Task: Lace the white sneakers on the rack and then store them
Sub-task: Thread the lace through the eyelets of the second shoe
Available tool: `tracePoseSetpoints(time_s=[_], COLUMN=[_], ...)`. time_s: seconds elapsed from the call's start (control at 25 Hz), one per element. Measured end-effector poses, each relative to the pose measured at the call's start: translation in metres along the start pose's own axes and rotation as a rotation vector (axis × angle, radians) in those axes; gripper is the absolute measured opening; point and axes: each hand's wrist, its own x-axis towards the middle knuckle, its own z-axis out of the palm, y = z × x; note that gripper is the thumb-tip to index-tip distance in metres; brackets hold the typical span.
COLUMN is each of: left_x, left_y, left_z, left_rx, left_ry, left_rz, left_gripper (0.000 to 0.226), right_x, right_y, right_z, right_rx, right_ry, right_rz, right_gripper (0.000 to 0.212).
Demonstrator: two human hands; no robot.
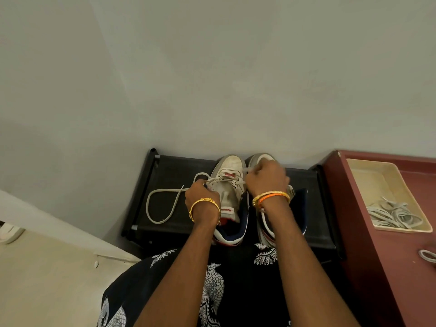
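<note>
Our forearms reach out over a black printed garment. We pinch the white lace with our left hand beside the left sneaker, its loose end looping over the black rack. Our right hand is clenched on the lace's other end, covering the right sneaker. Both sneakers sit side by side on the rack, toes to the wall. Further right, a cream tray holds more laces on a maroon cabinet.

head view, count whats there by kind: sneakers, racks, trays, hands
white sneakers with navy lining: 2
black fabric-topped shoe rack: 1
cream rectangular tray holding loose laces: 1
hands pinching the lace: 2
total: 6
</note>
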Motion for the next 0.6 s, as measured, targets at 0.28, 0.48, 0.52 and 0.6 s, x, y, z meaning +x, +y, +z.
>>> tracePoseSetpoints(time_s=[0.28, 0.48, 0.52, 0.6], left_x=[0.000, 0.008, 0.011, 0.018], left_y=[0.001, 0.004, 0.005, 0.008], left_z=[0.000, -0.008, -0.009, -0.009], left_rx=[0.024, 0.108, 0.138, 0.197], left_ry=[-0.043, -0.185, -0.236, -0.341], left_rz=[0.025, 0.065, 0.076, 0.098], left_gripper=[0.023, 0.027, 0.028, 0.031], right_x=[0.002, -0.001, -0.002, -0.001], right_y=[0.020, -0.004, -0.007, -0.007], right_z=[-0.008, 0.017, 0.026, 0.039], right_rx=[0.111, 0.073, 0.057, 0.021], right_ry=[0.171, -0.033, -0.115, -0.257], right_rz=[0.102, -0.097, -0.112, -0.056], right_gripper=[0.029, 0.026, 0.022, 0.020])
